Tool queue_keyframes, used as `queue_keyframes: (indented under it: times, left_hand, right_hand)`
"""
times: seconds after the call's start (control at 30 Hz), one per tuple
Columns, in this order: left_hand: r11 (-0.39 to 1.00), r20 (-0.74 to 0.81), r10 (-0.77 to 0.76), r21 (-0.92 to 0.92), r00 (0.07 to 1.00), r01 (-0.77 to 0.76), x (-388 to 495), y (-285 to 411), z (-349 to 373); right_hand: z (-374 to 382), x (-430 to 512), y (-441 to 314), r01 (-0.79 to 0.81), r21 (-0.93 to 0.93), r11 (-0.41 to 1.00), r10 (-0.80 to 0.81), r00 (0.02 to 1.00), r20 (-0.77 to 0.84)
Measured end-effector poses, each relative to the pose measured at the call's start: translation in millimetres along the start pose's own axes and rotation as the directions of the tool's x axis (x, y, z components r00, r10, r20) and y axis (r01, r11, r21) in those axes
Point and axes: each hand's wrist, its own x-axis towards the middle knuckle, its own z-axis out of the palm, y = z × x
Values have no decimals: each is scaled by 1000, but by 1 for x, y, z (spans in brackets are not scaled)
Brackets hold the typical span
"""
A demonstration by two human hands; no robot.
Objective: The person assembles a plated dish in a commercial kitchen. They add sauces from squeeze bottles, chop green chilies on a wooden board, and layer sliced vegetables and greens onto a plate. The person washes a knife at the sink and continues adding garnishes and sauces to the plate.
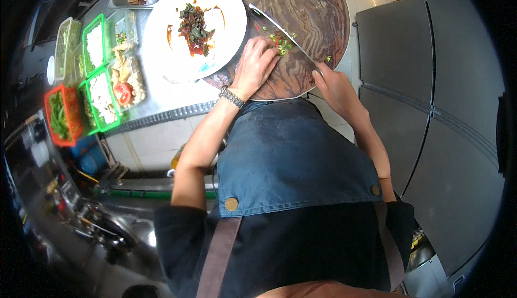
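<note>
My right hand (333,86) grips a knife (284,33) by its handle end; the thin, bright edge of its blade slants up and to the left across the round, dark-grained board (319,11). Beside the blade lie chopped green and red chili pieces (282,47). My left hand (258,61), with a metal-link band on the wrist, rests at those pieces with bent fingers; whether it pinches any cannot be told. Left of it, a large white plate (157,27) overlaps the board and holds dark leafy bits in red sauce.
A metal tray (117,1) of brownish food stands beyond the plate. Green baskets (101,126), clear tubs (135,27) and an orange basket (78,130) of green vegetables crowd the steel counter (161,100) at left. Tall grey cabinet doors (396,47) stand at right.
</note>
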Motion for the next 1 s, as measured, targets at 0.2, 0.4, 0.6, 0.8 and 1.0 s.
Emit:
queue_keyframes:
  times: [0.2,0.4,0.6,0.8,1.0]
  left_hand:
    - [992,-7,-117,39,993,117,-13,5,-6]
    - [995,15,-99,16,995,98,-4,-3,12]
    - [997,6,-71,25,997,70,6,-8,19]
    - [999,43,-45,15,998,45,8,-9,15]
    - [999,92,-43,16,995,42,7,-10,11]
  right_hand:
    - [0,0,3,103,38,994,-102,994,-33]
    - [-4,5,13,38,27,999,-36,997,-64]
    - [-2,9,13,3,57,998,0,999,-41]
    - [-5,1,4,-71,92,993,73,997,-18]
    - [-1,0,1,-69,-18,997,69,998,-7]
